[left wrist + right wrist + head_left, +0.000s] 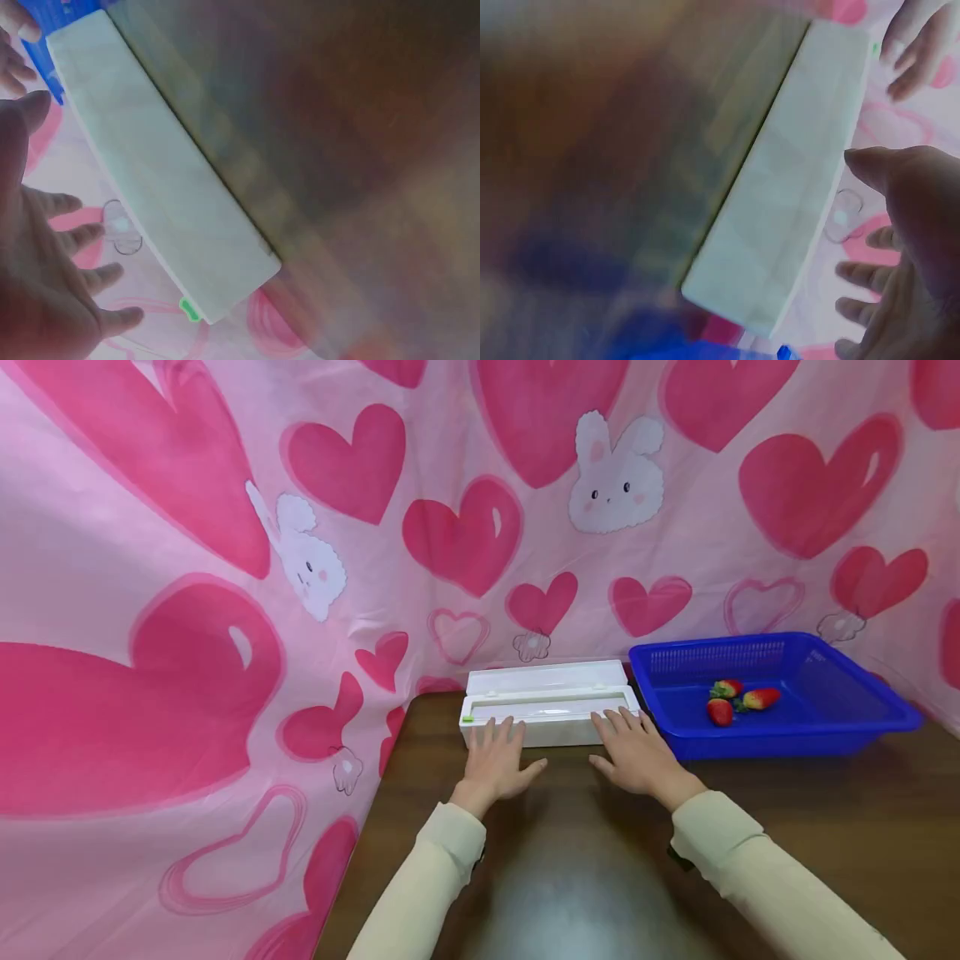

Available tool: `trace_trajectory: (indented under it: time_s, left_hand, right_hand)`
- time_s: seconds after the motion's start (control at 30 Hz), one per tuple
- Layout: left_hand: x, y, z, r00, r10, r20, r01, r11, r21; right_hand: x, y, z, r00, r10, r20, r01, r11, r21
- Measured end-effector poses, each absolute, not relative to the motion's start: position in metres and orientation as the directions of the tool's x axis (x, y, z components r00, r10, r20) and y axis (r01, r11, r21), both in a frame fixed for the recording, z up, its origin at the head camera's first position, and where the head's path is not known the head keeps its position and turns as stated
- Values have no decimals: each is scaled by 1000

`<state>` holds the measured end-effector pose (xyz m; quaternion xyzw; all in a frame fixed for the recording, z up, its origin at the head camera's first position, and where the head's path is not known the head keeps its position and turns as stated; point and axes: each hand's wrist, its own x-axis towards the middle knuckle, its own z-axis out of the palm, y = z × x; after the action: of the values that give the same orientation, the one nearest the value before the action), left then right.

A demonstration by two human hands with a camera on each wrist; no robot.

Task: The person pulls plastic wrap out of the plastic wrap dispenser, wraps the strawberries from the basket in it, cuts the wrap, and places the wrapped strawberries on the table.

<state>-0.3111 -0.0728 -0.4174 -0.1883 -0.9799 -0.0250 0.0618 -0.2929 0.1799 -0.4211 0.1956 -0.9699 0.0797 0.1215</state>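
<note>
A long white box (558, 734), which looks like a cling film dispenser, stands at the back of the table with its lid (546, 677) raised. A small green piece (468, 719) sits at its left front corner. My left hand (497, 764) is spread palm down by the left part of the box's front edge, holding nothing. By the right part, my right hand (636, 755) spreads its fingers the same way. Both wrist views show the plain white front (157, 165) of the box, with fingers alongside its upper edge. Whether any fingertip touches it, I cannot tell.
A blue plastic basket (795, 732) stands at the right, close beside the box. Three strawberries (761, 698) lie in it. The dark wooden table (570, 893) ends on the left at a pink heart-patterned cloth (360, 635), which also hangs behind everything.
</note>
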Motion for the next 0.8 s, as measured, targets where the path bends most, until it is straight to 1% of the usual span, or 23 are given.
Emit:
trace_trajectory:
  time_s: [0.13,0.23,0.3,0.47,0.57,0.63,0.73,0.8]
  left_hand:
    - [-337,-72,-409,-912,380,155,385,923,-3]
    - [-355,-73,-405,-912,380,156,382,924,-23]
    - [-365,-74,-404,-914,376,152,375,926,-40]
    - [-380,-80,-406,-928,361,91,360,932,-23]
    - [-387,-81,-406,-926,371,70,372,928,-3]
    - [-393,-81,-405,-920,386,67,386,922,-4]
    - [-401,-83,-403,-913,402,64,402,916,-9]
    - [-407,-85,-402,-909,411,66,411,912,-14]
  right_hand:
    - [-318,187,-410,-867,-404,291,-424,906,-6]
    - [-336,191,-403,-857,-432,280,-441,897,34]
    - [-346,192,-397,-863,-444,242,-450,892,35]
    - [-363,194,-391,-898,-435,62,-438,898,-47]
    - [-373,198,-390,-909,-417,-5,-415,904,-101]
    - [-380,201,-391,-909,-417,-8,-412,902,-130]
    - [-390,205,-391,-895,-445,45,-446,881,-157]
    - [-397,208,-391,-878,-469,99,-479,865,-147]
